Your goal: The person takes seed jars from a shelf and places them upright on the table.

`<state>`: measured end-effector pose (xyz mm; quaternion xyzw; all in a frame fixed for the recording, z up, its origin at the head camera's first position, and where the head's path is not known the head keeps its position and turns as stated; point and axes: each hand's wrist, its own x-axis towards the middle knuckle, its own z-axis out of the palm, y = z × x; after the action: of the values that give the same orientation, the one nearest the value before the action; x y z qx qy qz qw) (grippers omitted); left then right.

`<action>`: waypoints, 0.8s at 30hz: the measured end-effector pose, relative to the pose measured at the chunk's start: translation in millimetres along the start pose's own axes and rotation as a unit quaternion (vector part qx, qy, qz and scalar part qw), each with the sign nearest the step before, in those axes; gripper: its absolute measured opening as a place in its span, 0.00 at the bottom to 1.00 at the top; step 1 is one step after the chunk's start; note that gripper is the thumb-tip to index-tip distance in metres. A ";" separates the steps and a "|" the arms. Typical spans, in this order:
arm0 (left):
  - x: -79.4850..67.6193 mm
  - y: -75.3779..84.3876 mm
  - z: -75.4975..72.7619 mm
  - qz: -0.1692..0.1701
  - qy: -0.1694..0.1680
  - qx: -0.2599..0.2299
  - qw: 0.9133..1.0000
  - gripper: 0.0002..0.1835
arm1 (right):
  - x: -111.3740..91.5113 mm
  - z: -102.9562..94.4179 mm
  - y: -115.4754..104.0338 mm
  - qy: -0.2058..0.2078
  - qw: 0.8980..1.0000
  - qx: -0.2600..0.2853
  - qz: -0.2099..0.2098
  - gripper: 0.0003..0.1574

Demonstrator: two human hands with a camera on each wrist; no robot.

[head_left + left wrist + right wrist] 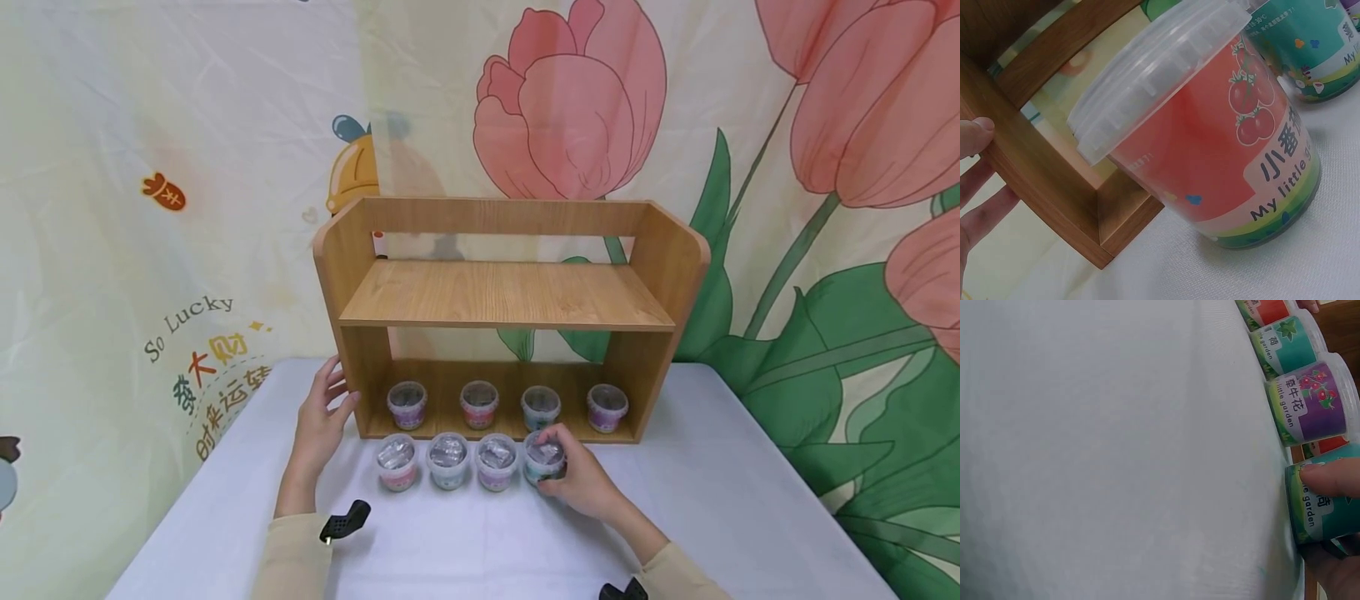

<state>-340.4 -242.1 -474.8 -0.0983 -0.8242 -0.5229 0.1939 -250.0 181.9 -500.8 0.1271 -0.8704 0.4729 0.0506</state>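
My right hand (581, 479) grips a lidded teal plastic cup (543, 468) at the right end of the front row, thumb on its near side. The right wrist view shows the thumb (1335, 478) across its "little garden" label. To its left stand a purple cup (496, 462), a teal cup (447, 462) and a red cup (397, 463), all with clear lids. My left hand (318, 425) touches the left side panel of a wooden shelf (506, 296), fingers extended along it. In the left wrist view the red cup (1210, 144) shows tomatoes printed on it.
On the shelf's bottom board stand a purple cup (407, 406), a red cup (479, 405), a teal cup (540, 408) and another purple cup (607, 408). A white cloth (465, 558) covers the table. Behind hangs a printed backdrop (570, 108) with tulips.
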 end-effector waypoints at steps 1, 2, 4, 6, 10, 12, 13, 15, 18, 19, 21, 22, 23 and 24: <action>-0.2 0.2 0.0 0.000 0.000 0.000 1.000 0.44 | 0.1 0.3 0.9 0.000 1.000 -0.003 -0.005 0.42; -0.3 0.4 0.1 0.000 -0.001 0.001 1.000 0.44 | -0.2 0.4 1.4 0.000 1.000 -0.004 -0.010 0.43; -0.9 0.2 -0.5 -0.001 0.000 0.002 1.000 0.44 | -0.6 1.0 1.9 -0.001 1.000 -0.009 -0.020 0.43; -1.5 0.0 -1.0 -0.001 0.000 0.004 1.000 0.44 | -1.3 1.1 2.2 -0.005 0.999 -0.016 -0.028 0.43; -1.7 -0.6 -1.0 -0.003 -0.001 0.003 1.000 0.44 | -1.6 -1.2 0.8 -0.016 0.999 -0.026 -0.030 0.42; -1.0 -0.7 -0.3 -0.004 -0.001 0.000 1.000 0.44 | -1.5 -4.9 -0.6 -0.030 0.999 -0.028 -0.027 0.42; -0.6 -0.7 0.1 -0.005 -0.001 -0.001 1.000 0.44 | -1.6 -7.6 -1.8 -0.040 0.998 -0.031 -0.027 0.42; 0.2 -0.4 1.0 -0.006 -0.001 -0.002 1.000 0.45 | -1.8 -15.1 -5.4 -0.067 0.996 -0.045 -0.034 0.41; 1.1 0.4 2.0 -0.008 -0.002 -0.002 1.000 0.45 | -2.3 -30.6 -14.9 -0.113 0.989 -0.083 -0.054 0.40; 1.2 0.5 2.0 -0.008 -0.002 -0.001 1.000 0.44 | -2.1 -35.9 -19.6 -0.128 0.985 -0.098 -0.060 0.40; 1.1 0.0 1.5 -0.008 -0.003 -0.001 1.000 0.44 | -1.5 -46.6 -31.2 -0.152 0.978 -0.122 -0.067 0.39; 1.0 -0.3 1.2 -0.008 -0.003 0.000 1.000 0.44 | -0.6 -51.3 -37.7 -0.162 0.976 -0.128 -0.069 0.39; 1.0 -0.8 0.6 -0.008 -0.003 0.000 1.000 0.44 | 0.6 -55.1 -44.4 -0.169 0.974 -0.133 -0.070 0.39; 0.7 -1.2 -0.1 -0.007 -0.003 0.001 1.000 0.44 | 2.3 -58.0 -51.7 -0.175 0.973 -0.134 -0.073 0.39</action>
<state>-341.4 -242.7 -475.5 -0.0938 -0.8259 -0.5234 0.1873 -240.2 203.1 -426.7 0.2631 -0.9097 0.3170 -0.0513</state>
